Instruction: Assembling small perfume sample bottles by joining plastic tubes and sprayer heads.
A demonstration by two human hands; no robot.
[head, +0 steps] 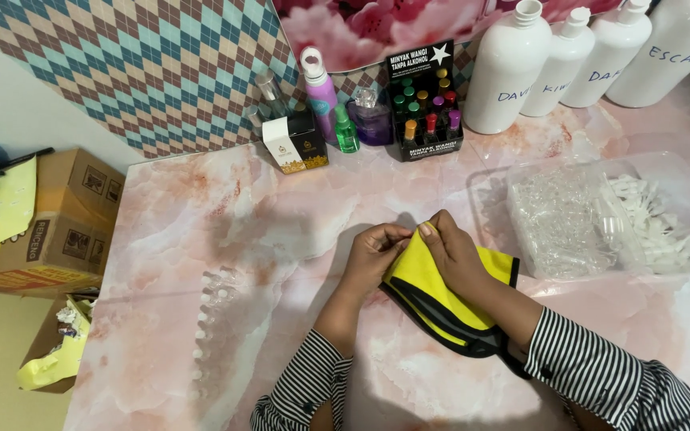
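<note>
Left hand (373, 254): centre of the frame, fingers curled, fingertips pinched on the upper edge of the yellow cloth (433, 299); striped sleeve below it.
Right hand (453, 254): just right of the left hand, fingers pressed down over the top of the cloth, thumb and fingertips gripping the same edge; the two hands touch at the fingertips.
Yellow cloth: centre, slightly right of middle, yellow with a dark grey-black border, folded, draped under the right hand and wrist, its lower part resting on the table.
Table (201, 215): pink and white marbled top, filling most of the frame.
Row of small clear vials (205, 327): lower left of the table, lying in a line, well apart from the hands.
Clear plastic tray (600, 215): right of the frame, near the right hand, holding clear small parts on its left and white small parts on its right.
White bottles (513, 68): upper right, four large ones standing side by side against the wall.
Black display stand (425, 104): upper centre, upright, filled with little coloured-cap bottles.
Perfume bottles and box (321, 120): upper centre, left of the stand; a pink spray bottle, a green one, a purple one and a white and black box.
Cardboard boxes (65, 223): left edge, beside the table; a lower one holds crumpled paper.
</note>
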